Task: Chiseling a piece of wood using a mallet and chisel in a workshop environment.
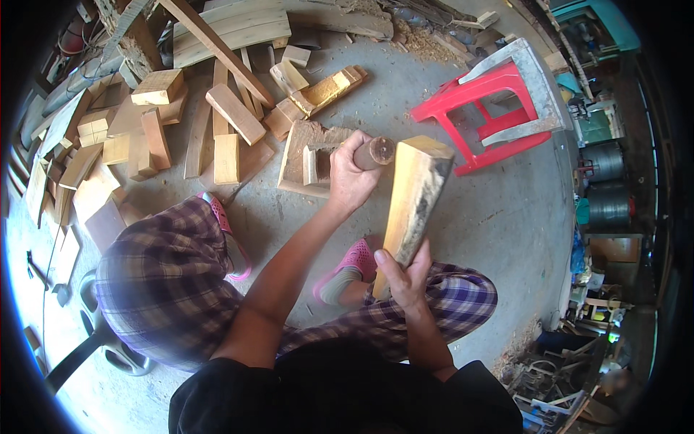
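Observation:
My left hand point(353, 172) is closed around a thick round wooden handle point(381, 151), its flat brown end facing up toward me. Whatever the handle belongs to is hidden beneath my fist. Under that hand a wooden block point(295, 160) lies on the floor, with a smaller upright piece of wood on it. My right hand point(409, 278) grips the narrow lower end of a tapered wooden club point(418, 192), pale yellow with a dark, rough side. The club's wide top is beside the handle's end; I cannot tell whether they touch.
Several wood offcuts point(235, 114) cover the floor at the left and ahead. A red plastic stool point(484, 90) is at the far right with a grey board against it. Pink clogs point(350, 264) are on my feet. Clutter point(564, 376) fills the lower right.

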